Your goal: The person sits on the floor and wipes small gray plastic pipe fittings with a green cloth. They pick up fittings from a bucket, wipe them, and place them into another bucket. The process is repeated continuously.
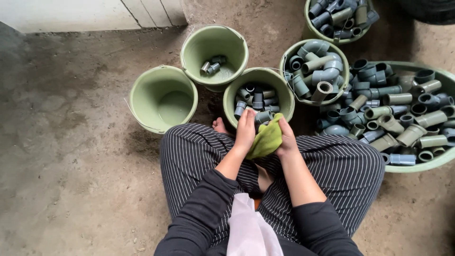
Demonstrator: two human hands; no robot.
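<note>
Grey fitting point(263, 116) seemingly between both hands.

Empty green bucket point(163, 98) stands on bare concrete floor point(71, 156), leftmost of the group. Just behind it, a second green bucket point(214, 51) with a few grey fittings at the bottom. Bucket of grey pipe elbows point(314, 71) stands touching the large green basin point(429, 163), which is heaped with grey and olive couplings. Another filled bucket point(337, 19) sits at the top edge, partly cut off. Pale wall point(71, 14) at upper left.
</note>
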